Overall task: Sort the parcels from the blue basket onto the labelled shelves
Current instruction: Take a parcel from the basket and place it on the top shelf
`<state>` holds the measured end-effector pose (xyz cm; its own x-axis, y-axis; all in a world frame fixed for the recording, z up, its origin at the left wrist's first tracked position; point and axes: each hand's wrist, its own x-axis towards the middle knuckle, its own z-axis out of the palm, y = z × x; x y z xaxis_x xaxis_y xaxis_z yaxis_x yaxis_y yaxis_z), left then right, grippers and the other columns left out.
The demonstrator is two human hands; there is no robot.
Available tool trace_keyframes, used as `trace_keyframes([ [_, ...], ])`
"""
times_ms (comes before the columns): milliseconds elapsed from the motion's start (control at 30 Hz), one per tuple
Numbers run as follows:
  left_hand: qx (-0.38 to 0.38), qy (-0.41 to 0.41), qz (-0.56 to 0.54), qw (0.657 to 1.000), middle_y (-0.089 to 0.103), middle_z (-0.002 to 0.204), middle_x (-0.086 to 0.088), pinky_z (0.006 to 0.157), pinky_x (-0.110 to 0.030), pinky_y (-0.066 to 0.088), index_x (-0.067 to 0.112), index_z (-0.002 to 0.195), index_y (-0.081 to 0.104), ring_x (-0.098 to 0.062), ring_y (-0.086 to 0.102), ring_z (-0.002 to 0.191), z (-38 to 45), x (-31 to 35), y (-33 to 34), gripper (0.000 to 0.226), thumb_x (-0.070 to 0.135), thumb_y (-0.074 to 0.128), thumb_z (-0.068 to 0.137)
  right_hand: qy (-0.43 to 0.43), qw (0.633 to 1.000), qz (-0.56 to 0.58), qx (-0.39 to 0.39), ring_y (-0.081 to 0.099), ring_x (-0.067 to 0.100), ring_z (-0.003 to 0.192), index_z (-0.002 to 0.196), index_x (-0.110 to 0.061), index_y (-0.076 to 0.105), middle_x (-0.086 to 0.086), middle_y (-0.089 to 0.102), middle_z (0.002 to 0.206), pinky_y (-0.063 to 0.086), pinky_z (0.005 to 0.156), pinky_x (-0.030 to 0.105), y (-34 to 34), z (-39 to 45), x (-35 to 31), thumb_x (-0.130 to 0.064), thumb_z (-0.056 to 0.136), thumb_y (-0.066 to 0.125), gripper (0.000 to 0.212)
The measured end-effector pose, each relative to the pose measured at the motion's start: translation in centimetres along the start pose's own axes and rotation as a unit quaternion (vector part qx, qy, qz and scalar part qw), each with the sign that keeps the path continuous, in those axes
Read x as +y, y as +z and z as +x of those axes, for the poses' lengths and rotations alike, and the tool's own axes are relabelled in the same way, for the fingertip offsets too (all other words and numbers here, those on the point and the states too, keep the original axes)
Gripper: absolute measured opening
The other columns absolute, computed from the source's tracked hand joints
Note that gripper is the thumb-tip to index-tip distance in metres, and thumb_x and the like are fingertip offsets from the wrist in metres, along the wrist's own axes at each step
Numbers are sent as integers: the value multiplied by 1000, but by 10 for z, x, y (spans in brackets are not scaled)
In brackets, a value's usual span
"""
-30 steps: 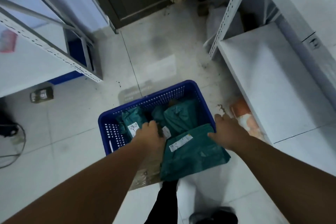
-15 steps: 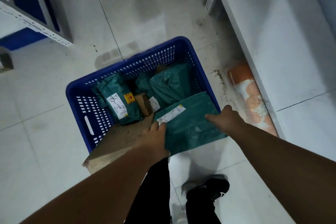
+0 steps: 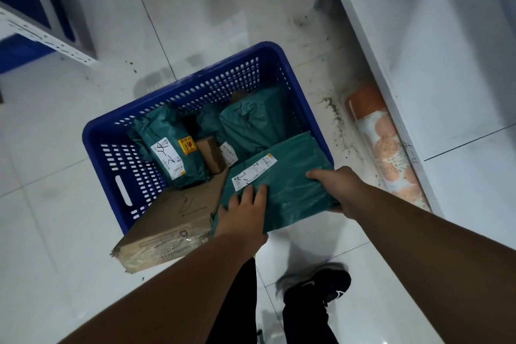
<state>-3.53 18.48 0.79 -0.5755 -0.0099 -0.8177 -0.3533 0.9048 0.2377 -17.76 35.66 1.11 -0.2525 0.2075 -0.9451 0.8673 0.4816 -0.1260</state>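
Note:
The blue basket (image 3: 117, 153) stands on the floor in front of me. A flat green parcel (image 3: 290, 176) with a white label lies across its near right corner. My left hand (image 3: 243, 218) grips the parcel's near left edge, fingers on top. My right hand (image 3: 335, 190) grips its right edge. Inside the basket lie a green parcel (image 3: 170, 148) with a white and a yellow label, a bulky green parcel (image 3: 251, 120) and a small brown box (image 3: 210, 153). A flat cardboard box (image 3: 167, 229) leans over the basket's near rim.
A white shelf (image 3: 435, 64) runs along the right, with an orange patterned roll (image 3: 385, 145) on the floor beside it. A grey rack (image 3: 47, 33) stands at the upper left. My legs and a black shoe (image 3: 315, 285) are just below the basket.
My left hand left the inside of the basket and took the green parcel's near edge. The right hand closed on its right edge. The view tilted down toward the basket.

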Motion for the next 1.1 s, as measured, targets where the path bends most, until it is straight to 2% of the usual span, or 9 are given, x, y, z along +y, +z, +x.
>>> trace_keyframes([
  [100, 4, 1, 0, 1000, 20, 168, -2, 119, -69, 29, 30, 163, 6, -38, 21, 155, -1, 0, -3, 106, 43, 77, 85, 10, 999, 19, -27, 72, 33, 97, 133, -9, 53, 15, 70, 117, 60, 61, 35, -5, -5, -3, -29, 83, 84, 62],
  [233, -12, 2, -10, 1000, 21, 167, 1, 118, -68, 33, 31, 162, 11, -37, 23, 154, -2, -5, -11, 106, 47, 79, 82, 27, 997, 49, -60, 74, 33, 94, 129, -6, 57, 17, 73, 111, 62, 68, 38, -6, -15, -7, -22, 84, 84, 54],
  [400, -35, -7, -13, 999, 21, 167, 0, 113, -55, 44, 27, 162, 17, -35, 33, 149, -9, -14, -24, 109, 49, 84, 79, 39, 993, 64, -86, 76, 33, 94, 126, -10, 61, 16, 77, 107, 63, 76, 40, -4, -20, -9, -25, 84, 82, 49],
  [533, -34, 0, -77, 996, 24, 170, 3, 116, -47, 43, 27, 165, 16, -27, 36, 150, -24, -27, -23, 119, 55, 86, 74, 20, 995, 50, -83, 75, 32, 94, 122, -11, 63, 15, 77, 107, 63, 76, 39, -7, -27, -6, -29, 82, 81, 48],
  [667, -1, -27, -195, 981, 36, 165, 3, 120, -40, 38, 29, 163, 28, -20, 40, 146, -52, -43, -15, 116, 75, 79, 69, 11, 996, 41, -80, 75, 33, 96, 121, -10, 64, 16, 77, 108, 63, 79, 41, -18, -40, 1, -29, 79, 83, 50],
  [800, 3, -38, -269, 962, 46, 155, 5, 113, -34, 42, 31, 158, 40, -19, 48, 140, -77, -43, -27, 132, 104, 55, 50, 7, 995, 52, -85, 75, 32, 94, 118, -8, 65, 16, 77, 106, 60, 70, 36, -33, -62, 8, -28, 82, 84, 45],
  [900, 1, -91, -337, 937, 53, 152, 1, 104, -27, 42, 23, 157, 41, -20, 54, 136, -87, -32, -44, 103, 75, 73, 74, -1, 994, 65, -85, 74, 31, 94, 117, -8, 66, 17, 77, 106, 60, 70, 36, -44, -77, 14, -27, 83, 83, 42],
  [1000, 21, -150, -378, 913, 53, 155, -6, 109, -35, 47, 22, 157, 42, -27, 55, 135, -91, -21, -59, 82, 63, 68, 91, -3, 992, 99, -82, 71, 31, 94, 117, -9, 65, 17, 75, 110, 59, 75, 39, -57, -93, 17, -25, 84, 82, 40],
  [1100, 9, -219, -501, 838, 52, 144, -9, 93, -53, 61, 24, 152, 45, -34, 57, 119, -102, -4, -83, 73, 58, 70, 93, -19, 988, 127, -81, 71, 33, 102, 120, -12, 64, 17, 75, 114, 60, 84, 42, -69, -105, 19, -25, 82, 83, 45],
])
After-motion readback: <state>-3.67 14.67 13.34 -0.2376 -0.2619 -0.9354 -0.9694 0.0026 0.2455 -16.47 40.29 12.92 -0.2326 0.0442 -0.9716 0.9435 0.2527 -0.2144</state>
